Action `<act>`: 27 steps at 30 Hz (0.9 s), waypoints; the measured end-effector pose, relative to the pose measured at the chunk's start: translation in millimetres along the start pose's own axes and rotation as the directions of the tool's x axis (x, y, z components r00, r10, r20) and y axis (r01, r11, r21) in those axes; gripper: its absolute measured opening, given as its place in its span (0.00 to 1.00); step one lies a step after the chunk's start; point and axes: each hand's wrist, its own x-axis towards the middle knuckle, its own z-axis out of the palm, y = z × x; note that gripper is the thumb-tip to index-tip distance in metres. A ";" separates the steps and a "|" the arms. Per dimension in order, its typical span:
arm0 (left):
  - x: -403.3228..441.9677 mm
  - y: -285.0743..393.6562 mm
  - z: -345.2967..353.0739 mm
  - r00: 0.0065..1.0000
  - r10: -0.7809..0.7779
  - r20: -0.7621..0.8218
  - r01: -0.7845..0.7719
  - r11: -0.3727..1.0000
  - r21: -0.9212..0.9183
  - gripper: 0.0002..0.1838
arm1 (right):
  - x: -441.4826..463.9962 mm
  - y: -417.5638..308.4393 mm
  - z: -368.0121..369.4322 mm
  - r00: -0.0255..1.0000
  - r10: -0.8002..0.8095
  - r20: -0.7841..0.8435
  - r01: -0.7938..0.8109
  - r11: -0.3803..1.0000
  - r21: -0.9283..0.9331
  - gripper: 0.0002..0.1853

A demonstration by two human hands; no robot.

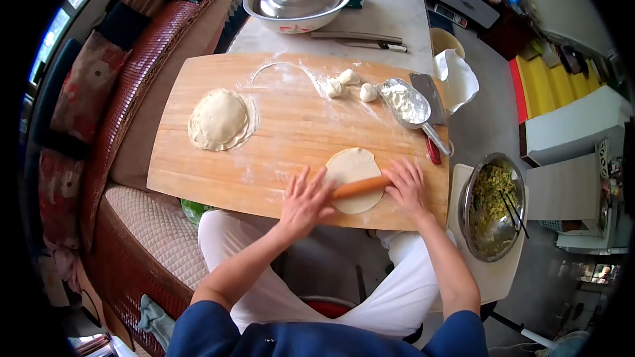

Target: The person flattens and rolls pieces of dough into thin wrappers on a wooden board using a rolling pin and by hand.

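Note:
A wooden rolling pin [360,187] lies across a flat round of dough [354,162] near the front right of the wooden board [284,152]. My left hand [305,201] rests at the pin's left end, fingers spread. At its right end is my right hand [405,185], fingers stretched out and apart over the tip. Neither hand is wrapped round the pin. A stack of rolled dough rounds [218,119] sits at the board's left. Toward the back right are several small dough balls [348,77] and a metal scoop of flour [407,102].
Behind the board stand a lidded basin [297,0] and a knife [370,45]. A scraper blade [428,96] and a red handle [432,151] lie by the scoop. Right of the board is a metal bowl of chopped filling [491,205] with chopsticks. A sofa [155,238] is at left.

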 end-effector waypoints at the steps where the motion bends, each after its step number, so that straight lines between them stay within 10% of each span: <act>1: 5.4 -8.2 4.6 0.996 -0.079 -0.049 0.079 0.997 -0.006 0.40 | 14.9 -5.2 -1.4 1.000 -0.008 -0.007 0.008 1.000 -0.025 0.27; 8: 116.9 -36.0 -18.4 0.809 -0.348 -0.474 0.377 0.926 -0.037 0.36 | 82.7 12.4 24.7 0.968 0.239 -0.074 -0.234 0.970 0.070 0.24; 13: 72.3 74.1 44.8 0.996 -0.063 -0.070 0.058 0.996 -0.072 0.35 | 34.7 28.5 35.2 0.798 0.552 -0.244 -0.439 0.808 0.393 0.21; 27: 119.1 -42.2 25.3 0.918 -0.372 -0.140 0.390 0.911 0.133 0.37 | -19.1 3.7 -22.0 0.698 0.680 -0.225 -0.504 0.689 0.521 0.18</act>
